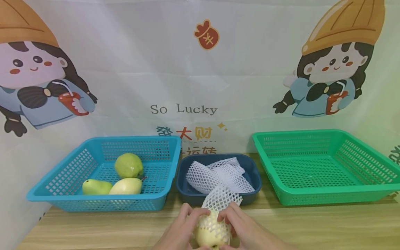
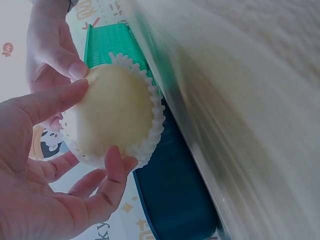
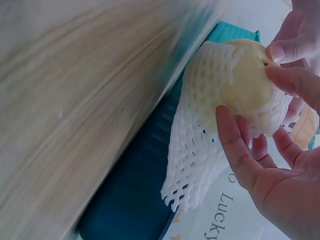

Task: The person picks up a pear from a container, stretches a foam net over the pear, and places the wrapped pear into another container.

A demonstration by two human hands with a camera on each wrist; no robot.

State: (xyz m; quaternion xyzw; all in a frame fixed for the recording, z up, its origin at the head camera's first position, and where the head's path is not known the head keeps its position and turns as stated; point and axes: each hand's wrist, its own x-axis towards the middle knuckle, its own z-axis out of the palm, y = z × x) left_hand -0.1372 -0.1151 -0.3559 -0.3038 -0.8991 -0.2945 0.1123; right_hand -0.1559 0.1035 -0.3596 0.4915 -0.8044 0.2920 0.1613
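A pale yellow pear (image 1: 207,238) sits low in the head view, partly inside a white foam fruit net (image 1: 221,198). My left hand (image 1: 182,227) grips the pear from the left, thumb and fingers bent around it. From the right, my right hand (image 1: 245,227) holds the same pear, fingertips at the net's edge. In the left wrist view the bare side of the pear (image 2: 112,107) shows, with the net's scalloped rim behind it. The loose end of the net (image 3: 192,155) hangs past the pear in the right wrist view.
Left stands a blue basket (image 1: 103,198) holding two green pears (image 1: 128,166) (image 1: 96,187) and a yellowish pear (image 1: 126,186). A navy tray (image 1: 190,198) with more white foam nets (image 1: 203,177) stands behind the hands. A green basket (image 1: 331,191) is at right on the wooden table (image 1: 125,229).
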